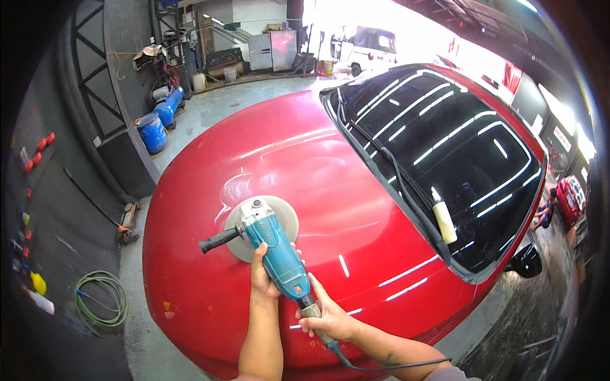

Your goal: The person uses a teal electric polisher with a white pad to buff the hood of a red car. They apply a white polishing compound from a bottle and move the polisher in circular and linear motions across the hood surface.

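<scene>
A teal corded polisher [281, 257] lies over the red car hood [210, 305], its pale round pad [289, 219] against the paint. My left hand [265, 273] is wrapped round the polisher's body from the left, fingertips showing on its far side. Around the rear grip, my right hand [327, 317] is closed, with the forefinger stretched along the body. The black side handle [218, 240] sticks out to the left, held by neither hand. Whitish smears [244, 187] mark the hood just beyond the pad. From the tool's end, a cable [394, 367] runs to the right under my forearm.
A pale bottle [445, 219] rests at the base of the windshield [438, 146], beside the wiper. On the floor at left are a coiled green hose [101, 301], a floor jack [129, 222] and a blue drum [152, 132]. A white vehicle [373, 49] stands outside.
</scene>
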A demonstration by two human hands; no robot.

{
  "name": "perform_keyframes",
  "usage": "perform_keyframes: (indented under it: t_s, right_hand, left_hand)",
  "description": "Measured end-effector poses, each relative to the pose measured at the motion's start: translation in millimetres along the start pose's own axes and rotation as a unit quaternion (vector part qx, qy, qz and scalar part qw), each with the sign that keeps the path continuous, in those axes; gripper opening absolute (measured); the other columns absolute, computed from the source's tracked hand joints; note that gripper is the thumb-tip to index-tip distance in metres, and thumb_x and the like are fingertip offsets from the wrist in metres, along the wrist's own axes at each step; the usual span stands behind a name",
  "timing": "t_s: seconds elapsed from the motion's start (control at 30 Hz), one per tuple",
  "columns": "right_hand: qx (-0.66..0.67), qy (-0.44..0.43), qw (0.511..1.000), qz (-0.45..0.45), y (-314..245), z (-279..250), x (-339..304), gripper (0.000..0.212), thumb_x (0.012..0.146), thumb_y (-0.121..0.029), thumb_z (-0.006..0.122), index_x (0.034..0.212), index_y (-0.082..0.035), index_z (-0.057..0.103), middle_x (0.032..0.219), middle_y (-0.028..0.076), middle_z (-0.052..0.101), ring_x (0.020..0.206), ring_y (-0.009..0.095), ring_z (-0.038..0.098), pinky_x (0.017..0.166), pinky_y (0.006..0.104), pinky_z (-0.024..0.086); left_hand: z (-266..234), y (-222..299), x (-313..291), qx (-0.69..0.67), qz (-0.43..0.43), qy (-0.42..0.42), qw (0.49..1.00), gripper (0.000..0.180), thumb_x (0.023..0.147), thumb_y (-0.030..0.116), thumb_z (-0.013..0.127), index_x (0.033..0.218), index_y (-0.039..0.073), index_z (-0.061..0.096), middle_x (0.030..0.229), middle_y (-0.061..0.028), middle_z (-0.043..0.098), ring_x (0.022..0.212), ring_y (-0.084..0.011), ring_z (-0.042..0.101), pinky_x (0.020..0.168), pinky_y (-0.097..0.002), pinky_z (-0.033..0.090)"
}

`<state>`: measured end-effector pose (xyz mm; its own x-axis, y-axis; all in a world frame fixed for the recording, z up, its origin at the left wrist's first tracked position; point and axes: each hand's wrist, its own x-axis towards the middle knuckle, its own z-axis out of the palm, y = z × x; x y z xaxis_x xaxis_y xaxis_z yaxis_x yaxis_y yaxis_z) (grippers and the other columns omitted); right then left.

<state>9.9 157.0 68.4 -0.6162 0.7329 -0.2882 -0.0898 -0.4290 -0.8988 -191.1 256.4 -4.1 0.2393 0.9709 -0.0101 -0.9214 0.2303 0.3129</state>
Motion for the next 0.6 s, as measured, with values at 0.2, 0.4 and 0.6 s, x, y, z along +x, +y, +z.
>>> perform_keyframes:
  t_s: [0.2,0.4,0.6]
  right_hand:
    - [0.024,0.024,0.999,-0.019,3.3,-7.6,-21.3,0.128,0.098,-0.004,0.075,0.173,-0.026,-0.027,0.122,0.013,0.064,0.078,0.016,0.067,0.064,0.0321,0.06]
    - [0.074,0.148,0.984,-0.072,-2.4,-39.9,-73.7,0.126,0.097,-0.001,0.075,0.175,-0.027,-0.021,0.123,0.013,0.066,0.075,0.014,0.068,0.062,0.0306,0.06]
    - [0.084,0.24,0.96,-0.12,-18.3,-74.8,-123.2,0.124,0.095,0.003,0.072,0.176,-0.027,-0.018,0.12,0.013,0.065,0.075,0.013,0.069,0.061,0.03,0.06]
  left_hand:
    - [19.0,-13.4,14.2,0.038,-0.047,0.009,0.998,0.072,0.1,0.056,0.069,0.143,0.0,0.057,0.131,-0.0221,0.069,0.119,-0.038,0.072,0.102,-0.0594,0.063]
    - [49.3,-88.4,61.6,0.018,-0.163,-0.04,0.986,0.075,0.1,0.053,0.072,0.148,0.0,0.051,0.134,-0.0247,0.066,0.123,-0.04,0.07,0.103,-0.0605,0.062]
    - [102.2,-168.6,100.0,0.061,-0.229,-0.064,0.97,0.073,0.1,0.051,0.071,0.145,-0.004,0.052,0.127,-0.024,0.068,0.117,-0.0389,0.073,0.096,-0.0579,0.066]
